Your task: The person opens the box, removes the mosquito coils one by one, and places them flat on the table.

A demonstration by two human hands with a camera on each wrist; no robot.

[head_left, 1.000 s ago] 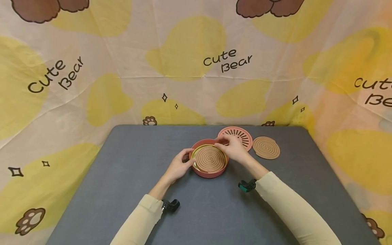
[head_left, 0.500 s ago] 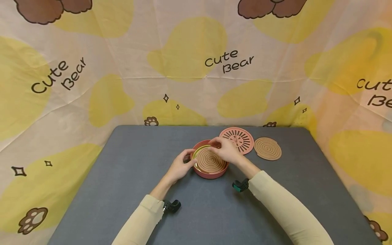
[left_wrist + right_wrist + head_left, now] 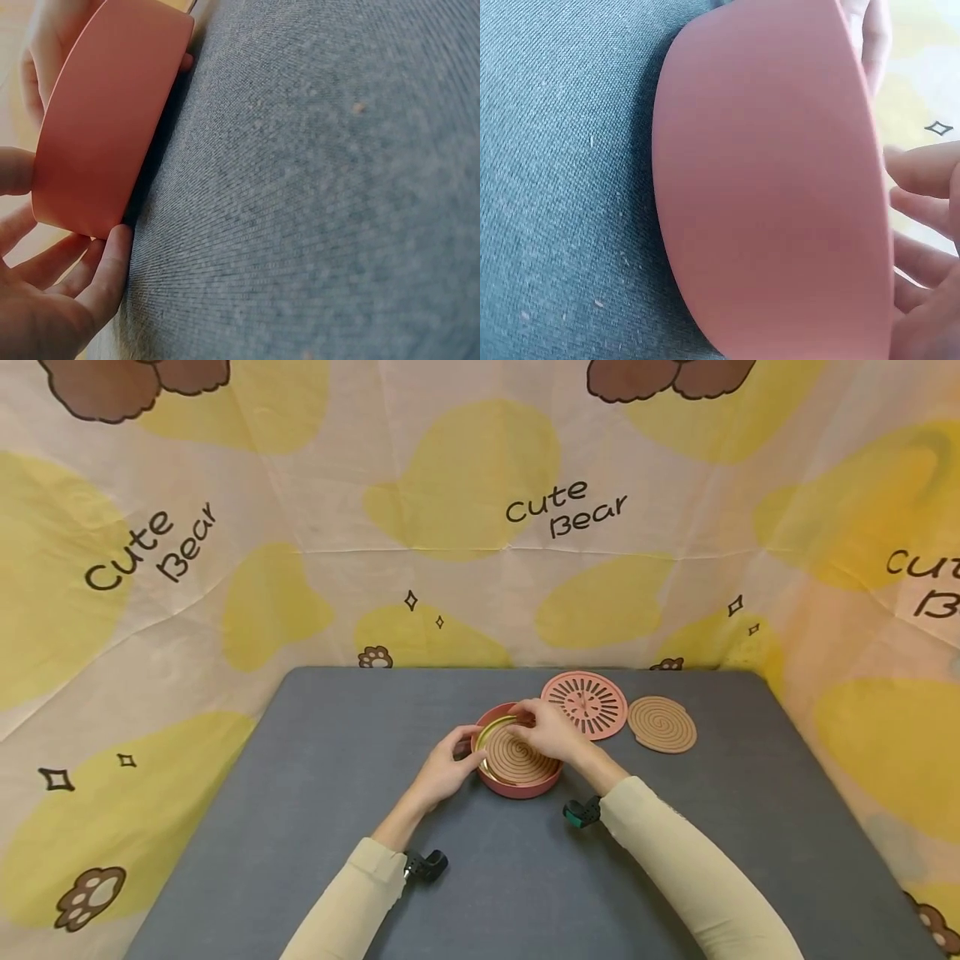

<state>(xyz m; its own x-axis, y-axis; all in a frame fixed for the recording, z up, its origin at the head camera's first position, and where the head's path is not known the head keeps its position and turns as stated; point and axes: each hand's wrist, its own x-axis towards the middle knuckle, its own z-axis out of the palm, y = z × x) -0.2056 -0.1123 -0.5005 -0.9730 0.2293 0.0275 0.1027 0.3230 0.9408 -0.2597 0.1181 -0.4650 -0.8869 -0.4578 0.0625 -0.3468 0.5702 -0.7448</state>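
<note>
A red-pink mosquito coil box (image 3: 519, 791) stands on the table with a gold-rimmed tray (image 3: 494, 725) inside. A brown spiral mosquito coil (image 3: 517, 764) lies flat in that tray. My left hand (image 3: 444, 774) grips the box's left side, thumb at the rim. In the left wrist view, fingers (image 3: 112, 259) of this hand touch the outer wall low down. My right hand (image 3: 557, 733) reaches over the far right of the box, thumb and forefinger apart at the coil's far edge. Its fingers (image 3: 922, 259) show loosely spread beyond the rim in the right wrist view.
A pink slotted lid (image 3: 581, 680) lies behind the box to the right, close to my right hand. Beside it is a second mosquito coil (image 3: 662, 724). The grey table (image 3: 360, 718) ends at a printed fabric backdrop (image 3: 465, 485).
My right hand has moved left along the box's far rim, over the coil, and uncovers more of the lid. The left hand keeps its grip on the box.
</note>
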